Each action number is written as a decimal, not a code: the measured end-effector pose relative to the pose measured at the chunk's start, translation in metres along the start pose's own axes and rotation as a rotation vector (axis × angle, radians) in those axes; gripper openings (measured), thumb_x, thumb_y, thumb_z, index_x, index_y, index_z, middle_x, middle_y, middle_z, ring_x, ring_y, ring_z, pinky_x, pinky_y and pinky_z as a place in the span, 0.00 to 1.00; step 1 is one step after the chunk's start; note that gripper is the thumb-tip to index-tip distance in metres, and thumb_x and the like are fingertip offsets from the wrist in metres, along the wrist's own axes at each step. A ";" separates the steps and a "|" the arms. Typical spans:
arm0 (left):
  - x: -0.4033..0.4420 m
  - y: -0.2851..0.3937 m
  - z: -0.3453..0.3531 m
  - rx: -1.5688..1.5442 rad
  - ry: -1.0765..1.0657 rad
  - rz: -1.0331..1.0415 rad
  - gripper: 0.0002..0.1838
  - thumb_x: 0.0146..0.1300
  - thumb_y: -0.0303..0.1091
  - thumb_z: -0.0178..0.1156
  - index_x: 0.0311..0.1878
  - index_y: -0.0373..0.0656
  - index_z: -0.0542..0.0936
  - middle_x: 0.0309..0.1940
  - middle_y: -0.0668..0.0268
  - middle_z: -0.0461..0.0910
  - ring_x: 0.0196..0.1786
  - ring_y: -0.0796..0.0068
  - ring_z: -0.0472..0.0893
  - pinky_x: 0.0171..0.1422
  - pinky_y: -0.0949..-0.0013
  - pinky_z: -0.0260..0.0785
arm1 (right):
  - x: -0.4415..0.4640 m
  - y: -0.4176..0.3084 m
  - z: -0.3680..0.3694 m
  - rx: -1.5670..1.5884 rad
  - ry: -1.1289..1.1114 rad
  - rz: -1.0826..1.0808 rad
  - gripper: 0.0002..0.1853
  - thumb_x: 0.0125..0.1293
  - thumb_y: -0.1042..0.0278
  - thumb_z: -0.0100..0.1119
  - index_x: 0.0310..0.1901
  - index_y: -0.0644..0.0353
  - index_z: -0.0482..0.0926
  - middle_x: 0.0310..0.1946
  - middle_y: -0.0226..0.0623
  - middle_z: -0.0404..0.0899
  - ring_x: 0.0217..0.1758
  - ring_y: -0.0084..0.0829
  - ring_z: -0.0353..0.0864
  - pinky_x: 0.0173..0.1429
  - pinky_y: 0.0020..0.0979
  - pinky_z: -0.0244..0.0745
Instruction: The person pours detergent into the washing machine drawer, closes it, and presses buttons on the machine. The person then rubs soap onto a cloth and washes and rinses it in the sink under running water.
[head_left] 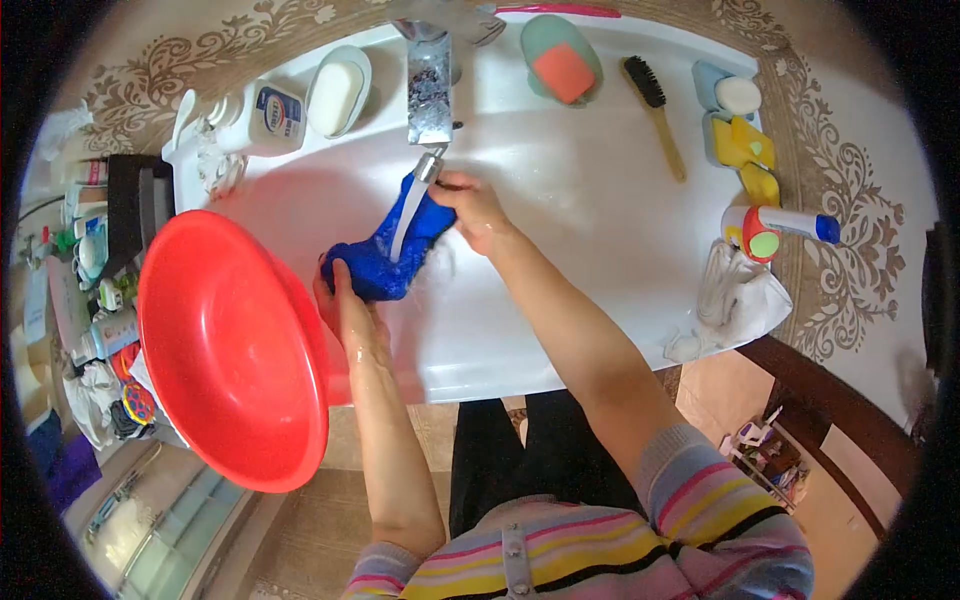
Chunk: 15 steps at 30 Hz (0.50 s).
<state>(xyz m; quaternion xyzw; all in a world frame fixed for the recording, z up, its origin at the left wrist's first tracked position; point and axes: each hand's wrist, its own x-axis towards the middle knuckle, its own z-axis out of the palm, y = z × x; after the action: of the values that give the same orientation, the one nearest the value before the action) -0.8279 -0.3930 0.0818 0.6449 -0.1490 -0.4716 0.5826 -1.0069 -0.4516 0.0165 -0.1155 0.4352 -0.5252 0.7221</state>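
Observation:
A wet blue sock (385, 260) is stretched between my two hands over the white sink (560, 290). Water from the metal faucet (430, 110) runs onto its middle. My left hand (352, 305) grips the sock's lower left end, thumb on top and the other fingers mostly hidden beneath. At the upper right end, near the faucet's spout, my right hand (475, 210) pinches the cuff between thumb and fingers. Both of my hands look wet.
A large red basin (225, 350) stands tilted at the sink's left edge. Along the back rim are a white bottle (265, 118), soap (335, 98), orange soap (565, 72) and a wooden brush (660, 120). A yellow sponge (745, 145) and white cloth (740, 295) lie right.

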 end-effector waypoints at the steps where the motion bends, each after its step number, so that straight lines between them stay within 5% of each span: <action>1: -0.005 0.003 -0.002 -0.004 0.025 -0.042 0.19 0.68 0.33 0.58 0.59 0.41 0.71 0.51 0.62 0.77 0.54 0.67 0.77 0.59 0.61 0.72 | 0.000 -0.003 -0.002 -0.102 0.056 -0.070 0.15 0.60 0.75 0.63 0.49 0.63 0.82 0.41 0.33 0.83 0.44 0.26 0.79 0.51 0.29 0.73; 6: -0.016 -0.002 -0.010 0.132 0.064 -0.114 0.16 0.69 0.36 0.57 0.56 0.40 0.73 0.50 0.62 0.78 0.51 0.67 0.79 0.58 0.60 0.73 | -0.006 -0.020 -0.006 -0.110 0.298 -0.066 0.12 0.62 0.70 0.63 0.46 0.63 0.83 0.37 0.33 0.83 0.40 0.27 0.80 0.49 0.28 0.74; 8: -0.007 -0.016 -0.024 -0.323 -0.136 -0.387 0.15 0.70 0.40 0.54 0.53 0.40 0.76 0.51 0.60 0.79 0.51 0.67 0.80 0.56 0.60 0.75 | -0.010 -0.026 0.006 -0.054 0.310 -0.053 0.12 0.64 0.67 0.61 0.47 0.62 0.82 0.37 0.33 0.83 0.40 0.27 0.80 0.48 0.29 0.74; 10: -0.013 -0.008 -0.025 -0.424 -0.144 -0.446 0.17 0.71 0.41 0.51 0.54 0.41 0.76 0.52 0.59 0.79 0.52 0.65 0.80 0.59 0.57 0.74 | -0.012 -0.017 0.025 0.342 0.118 0.215 0.17 0.68 0.58 0.56 0.49 0.62 0.80 0.42 0.37 0.82 0.45 0.31 0.82 0.53 0.36 0.76; 12: -0.013 -0.006 -0.038 -0.518 -0.150 -0.498 0.18 0.72 0.42 0.48 0.55 0.41 0.77 0.53 0.57 0.80 0.54 0.63 0.80 0.62 0.54 0.72 | -0.014 -0.003 0.047 0.496 -0.133 0.226 0.17 0.69 0.53 0.53 0.46 0.59 0.80 0.40 0.38 0.83 0.44 0.33 0.82 0.51 0.39 0.77; 14: 0.001 -0.014 -0.068 -0.836 -0.373 -0.581 0.18 0.71 0.41 0.49 0.55 0.40 0.76 0.51 0.58 0.81 0.53 0.60 0.81 0.64 0.56 0.71 | -0.029 -0.005 0.069 0.515 -0.115 0.299 0.17 0.67 0.51 0.55 0.40 0.58 0.79 0.34 0.36 0.83 0.36 0.32 0.83 0.47 0.36 0.79; 15: 0.000 -0.014 -0.075 -0.907 -0.313 -0.605 0.19 0.69 0.43 0.52 0.55 0.41 0.77 0.52 0.57 0.80 0.54 0.60 0.80 0.65 0.57 0.70 | -0.031 0.001 0.073 0.478 -0.117 0.289 0.17 0.67 0.52 0.57 0.41 0.59 0.79 0.34 0.36 0.82 0.36 0.32 0.83 0.47 0.36 0.79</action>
<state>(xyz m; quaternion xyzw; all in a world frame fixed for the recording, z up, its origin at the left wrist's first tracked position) -0.7742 -0.3436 0.0603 0.2664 0.1755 -0.7243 0.6112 -0.9538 -0.4462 0.0751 0.0910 0.2688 -0.4970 0.8200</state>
